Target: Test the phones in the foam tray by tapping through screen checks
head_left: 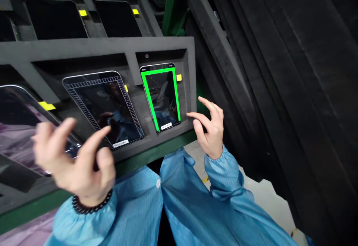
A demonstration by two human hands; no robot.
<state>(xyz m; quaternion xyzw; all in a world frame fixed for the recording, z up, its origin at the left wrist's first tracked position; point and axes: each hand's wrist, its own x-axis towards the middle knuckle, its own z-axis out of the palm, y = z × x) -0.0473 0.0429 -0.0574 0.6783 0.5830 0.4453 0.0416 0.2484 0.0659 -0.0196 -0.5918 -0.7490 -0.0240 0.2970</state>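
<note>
My left hand (74,160) hovers with fingers spread, blurred, its index finger reaching toward the lower edge of a phone showing a grid-pattern border (103,108). It holds nothing. My right hand (209,126) is empty with fingers apart, its index fingertip close to the bottom right corner of a phone with a bright green border on its screen (160,96). Both phones lie tilted in slots of a grey foam tray (165,46). I wear blue sleeves and a dark beaded bracelet on the left wrist.
Another phone (16,108) lies at the far left, partly behind my left hand. Two dark-screened phones (56,18) sit in the upper tray row, with small yellow tabs beside the slots. Stacked dark foam trays (279,70) lean at the right. A green frame edge (156,150) runs below the tray.
</note>
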